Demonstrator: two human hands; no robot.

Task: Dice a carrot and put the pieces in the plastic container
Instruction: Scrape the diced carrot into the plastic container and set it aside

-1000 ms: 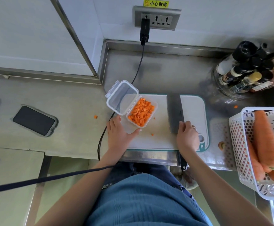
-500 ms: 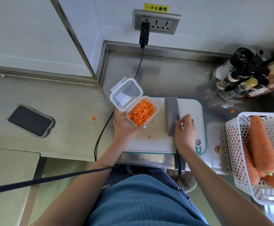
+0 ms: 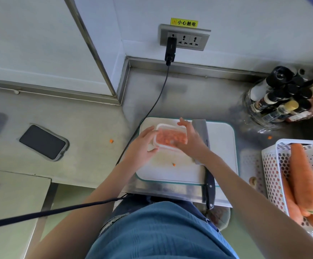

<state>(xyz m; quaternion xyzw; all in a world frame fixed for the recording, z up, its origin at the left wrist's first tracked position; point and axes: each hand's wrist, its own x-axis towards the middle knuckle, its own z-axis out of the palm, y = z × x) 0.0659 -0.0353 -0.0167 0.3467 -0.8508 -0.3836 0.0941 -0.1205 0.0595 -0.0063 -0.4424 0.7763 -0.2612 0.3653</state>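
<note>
The plastic container (image 3: 168, 137), full of diced carrot, sits on the white cutting board (image 3: 221, 146) with its clear lid folded down over the pieces. My left hand (image 3: 142, 144) grips its left end, thumb at the near edge and fingers over the far edge. My right hand (image 3: 191, 140) lies over the right end of the lid, fingers fairly straight and pressing on it. The cleaver (image 3: 201, 128) rests on the board right of the container, its black handle (image 3: 209, 189) sticking out over the counter's front edge. One stray carrot piece (image 3: 174, 164) lies on the board.
A white basket (image 3: 272, 165) of whole carrots (image 3: 305, 176) stands at the right. Sauce bottles (image 3: 286, 98) crowd the back right corner. A phone (image 3: 42, 142) lies at the left, and a black cable (image 3: 152, 109) runs from the wall socket past the board. Carrot bits (image 3: 111, 140) dot the counter.
The lid, open before, is now folded down over the carrot pieces. My right hand left the cleaver and moved onto the container. My left hand went from beside the container to gripping it.
</note>
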